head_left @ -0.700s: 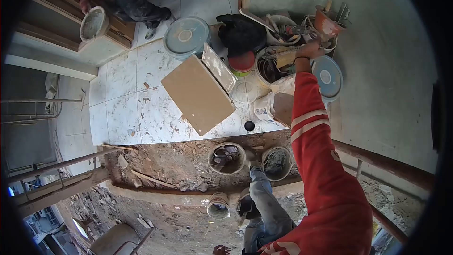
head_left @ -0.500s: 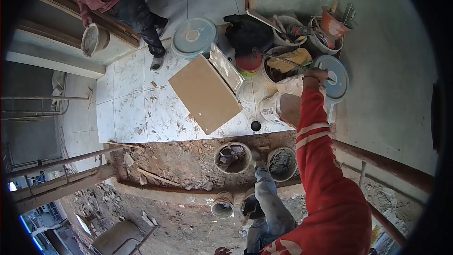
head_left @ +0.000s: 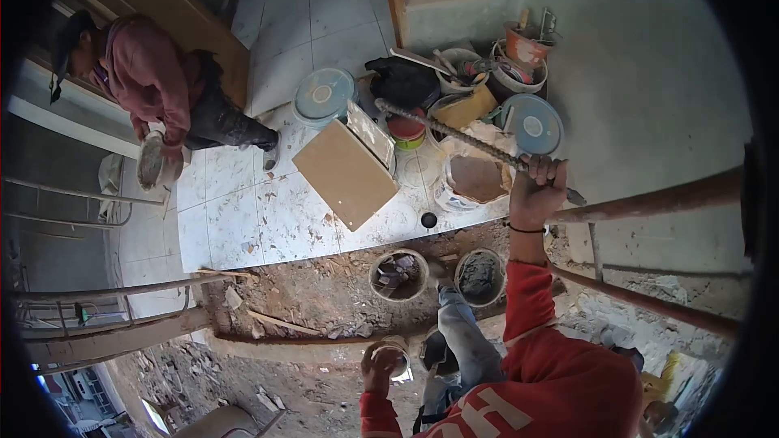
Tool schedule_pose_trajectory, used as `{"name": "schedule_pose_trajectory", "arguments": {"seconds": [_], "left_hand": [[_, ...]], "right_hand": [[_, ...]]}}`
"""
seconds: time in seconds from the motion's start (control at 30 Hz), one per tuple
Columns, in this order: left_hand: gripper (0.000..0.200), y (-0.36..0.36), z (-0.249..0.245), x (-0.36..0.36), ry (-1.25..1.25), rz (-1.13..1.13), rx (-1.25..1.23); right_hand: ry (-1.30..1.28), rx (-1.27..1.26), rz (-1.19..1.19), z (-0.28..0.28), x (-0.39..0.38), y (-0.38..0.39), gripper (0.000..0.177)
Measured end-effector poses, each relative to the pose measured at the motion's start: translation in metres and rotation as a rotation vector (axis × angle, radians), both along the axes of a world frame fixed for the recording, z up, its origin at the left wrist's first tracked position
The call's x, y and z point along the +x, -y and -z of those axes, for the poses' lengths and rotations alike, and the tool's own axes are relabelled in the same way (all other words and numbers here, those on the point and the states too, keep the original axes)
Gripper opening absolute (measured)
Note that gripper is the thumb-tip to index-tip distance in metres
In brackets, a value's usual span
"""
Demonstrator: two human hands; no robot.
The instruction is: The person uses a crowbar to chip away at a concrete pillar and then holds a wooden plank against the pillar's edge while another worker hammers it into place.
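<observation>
My right hand (head_left: pixel 542 186) is closed around a ribbed steel bar (head_left: pixel 462 138). The bar slants from upper left down past my fist, over the open sack (head_left: pixel 479 174) and the buckets behind it. Low in the view, my left hand (head_left: pixel 379 369) is raised with its fingers apart, overlapping a small bucket (head_left: pixel 398 349). By my foot stand a bucket of rubble (head_left: pixel 398 275) and a bucket of wet grey mortar (head_left: pixel 480 277). A dark bucket (head_left: pixel 438 352) sits beside my leg.
A person (head_left: pixel 154 81) at the left holds a bucket (head_left: pixel 151 161). A brown board (head_left: pixel 345 174), lidded blue buckets (head_left: pixel 324 94) and a tool-filled bucket (head_left: pixel 519 77) stand on the white tiles. Metal rails (head_left: pixel 649 199) run along the right; a tile edge drops to rubble-strewn ground.
My right hand has lifted the steel bar from among the buckets and drawn it back toward me. My left hand has come up into view. The other person has bent over their bucket.
</observation>
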State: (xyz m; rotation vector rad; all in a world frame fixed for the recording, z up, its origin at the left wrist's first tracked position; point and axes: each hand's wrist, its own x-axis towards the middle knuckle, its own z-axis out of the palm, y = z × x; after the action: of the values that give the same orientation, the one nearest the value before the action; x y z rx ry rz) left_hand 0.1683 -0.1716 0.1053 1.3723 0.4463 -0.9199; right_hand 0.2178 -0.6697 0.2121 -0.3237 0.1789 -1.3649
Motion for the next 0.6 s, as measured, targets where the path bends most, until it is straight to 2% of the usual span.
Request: {"name": "schedule_pose_trajectory", "arguments": {"seconds": [0.03, 0.1, 0.17, 0.23, 0.27, 0.3, 0.33, 0.37, 0.4, 0.43, 0.47, 0.5, 0.53, 0.57, 0.6], "left_hand": [[0.042, 0.027, -0.034, 0.015, 0.013, 0.007, -0.265], [0.048, 0.05, -0.078, 0.012, -0.019, 0.026, -0.333], [0.063, 0.053, -0.104, -0.01, -0.032, 0.025, -0.517], [0.071, 0.044, -0.123, -0.04, -0.135, -0.069, -0.716], [0.068, 0.036, -0.134, -0.06, -0.182, -0.143, -0.789], [0.055, 0.027, -0.149, -0.083, -0.18, -0.211, -0.768], [0.044, 0.021, -0.159, -0.103, -0.174, -0.282, -0.751], [0.039, -0.006, -0.12, -0.112, -0.255, -0.292, -0.788], [0.04, -0.025, -0.104, -0.128, -0.298, -0.336, -0.761], [0.048, -0.043, -0.088, -0.145, -0.34, -0.381, -0.733], [0.056, -0.046, -0.094, -0.169, -0.335, -0.458, -0.658], [0.058, -0.057, -0.081, -0.179, -0.294, -0.441, -0.597], [0.06, -0.063, -0.067, -0.189, -0.252, -0.427, -0.539], [0.06, -0.049, -0.084, -0.208, -0.245, -0.47, -0.506], [0.06, -0.041, -0.093, -0.22, -0.252, -0.44, -0.487]], "right_hand": [[0.02, 0.02, -0.063, -0.037, -0.051, -0.038, 0.041], [0.041, 0.022, -0.149, -0.07, -0.109, -0.095, 0.039], [0.05, 0.074, -0.243, -0.095, -0.177, -0.156, 0.039], [0.017, 0.091, -0.325, -0.102, -0.249, -0.215, 0.041], [-0.018, 0.13, -0.339, -0.103, -0.284, -0.245, 0.043], [-0.024, 0.132, -0.277, -0.095, -0.317, -0.269, 0.043], [-0.023, 0.153, -0.369, -0.077, -0.349, -0.293, 0.041], [-0.018, 0.179, -0.458, -0.068, -0.38, -0.315, 0.041], [-0.014, 0.185, -0.397, -0.07, -0.409, -0.336, 0.041], [-0.308, 0.397, -0.466, -0.072, -0.433, -0.353, 0.044], [-0.588, 0.614, -0.535, -0.072, -0.454, -0.362, 0.048], [-0.563, 0.629, -0.489, -0.057, -0.488, -0.366, 0.048], [-1.103, 0.215, -0.756, -0.029, -0.534, -0.37, 0.052], [-1.618, -0.255, -1.003, -0.013, -0.568, -0.374, 0.056], [-1.612, -0.216, -0.989, -0.017, -0.587, -0.377, 0.056]]}}
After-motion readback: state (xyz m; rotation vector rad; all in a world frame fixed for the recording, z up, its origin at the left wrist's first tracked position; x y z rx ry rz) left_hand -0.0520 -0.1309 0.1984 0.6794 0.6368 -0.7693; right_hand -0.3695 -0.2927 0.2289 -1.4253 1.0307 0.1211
